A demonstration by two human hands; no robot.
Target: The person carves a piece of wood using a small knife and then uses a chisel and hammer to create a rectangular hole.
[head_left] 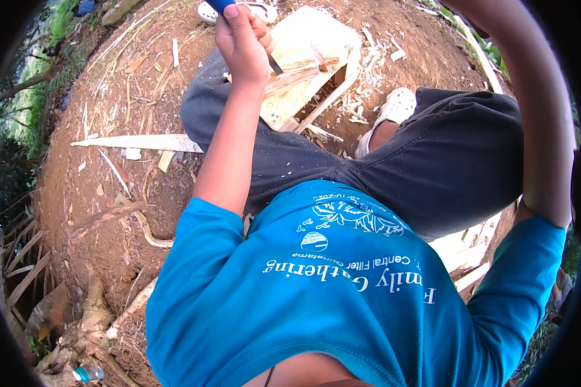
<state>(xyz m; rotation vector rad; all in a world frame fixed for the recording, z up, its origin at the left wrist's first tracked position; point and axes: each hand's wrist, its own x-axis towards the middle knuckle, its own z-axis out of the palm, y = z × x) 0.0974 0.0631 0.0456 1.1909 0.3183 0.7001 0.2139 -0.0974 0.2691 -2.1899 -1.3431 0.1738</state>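
Observation:
My left hand (244,48) is closed in a fist round the blue handle of a chisel (275,66), its thumb along the handle. The dark blade comes out below the fist and points down at a pale wooden block (313,32). Whether the blade's tip touches the wood is hard to tell. A brownish cut groove runs across the block's face, and a dark gap shows along its right side. My right forearm (507,39) is raised at the upper right; it runs out over the top edge, so the hand and anything in it are hidden.
The block lies between my legs, near a white clog (400,105) on my foot. Wood chips (368,80) litter the brown soil. A long pointed wood strip (139,142) lies at the left. Lower left are tree roots (93,316) and a small bottle (88,373).

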